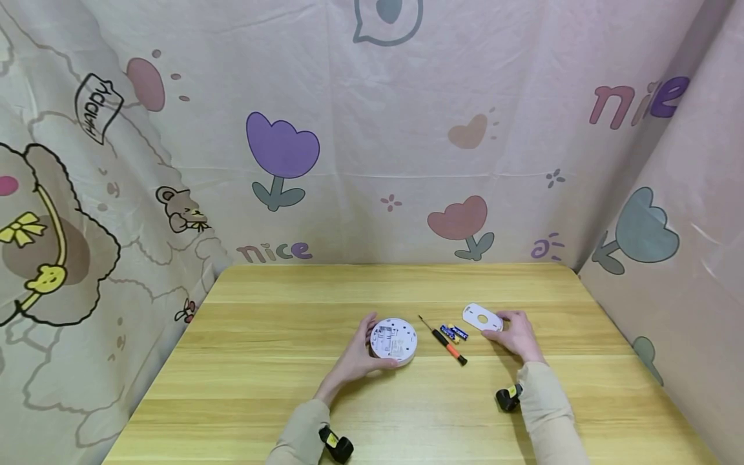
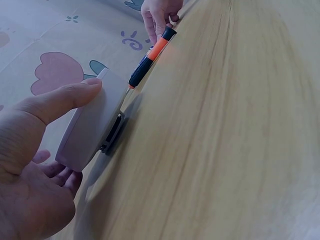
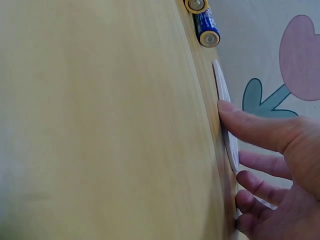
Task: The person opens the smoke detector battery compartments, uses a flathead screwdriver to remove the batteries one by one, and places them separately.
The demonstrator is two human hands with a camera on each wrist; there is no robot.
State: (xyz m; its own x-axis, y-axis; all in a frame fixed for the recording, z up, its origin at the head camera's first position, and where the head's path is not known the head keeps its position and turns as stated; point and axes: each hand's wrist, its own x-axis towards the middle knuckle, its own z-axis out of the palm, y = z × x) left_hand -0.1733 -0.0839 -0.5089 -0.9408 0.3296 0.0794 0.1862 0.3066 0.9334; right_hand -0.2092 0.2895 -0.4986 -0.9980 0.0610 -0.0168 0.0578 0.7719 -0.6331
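My left hand (image 1: 357, 355) grips a round white device (image 1: 394, 340) by its rim, thumb on the near side and fingers round the far side. Its upper face bears a printed label. In the left wrist view, a dark part (image 2: 114, 132) shows under the device, close to the table. At the right, my right hand (image 1: 518, 336) pinches the end of a flat white plate (image 1: 472, 312) with rounded ends and a central hole. The right wrist view has the plate (image 3: 227, 120) edge-on, thumb at its near edge; I cannot tell if it touches the table.
Between the hands lie a screwdriver (image 1: 447, 345) with a black and orange handle and blue batteries (image 1: 456, 332). All are on a wooden table (image 1: 261, 374), with printed cloth (image 1: 360, 129) hanging behind and at both sides.
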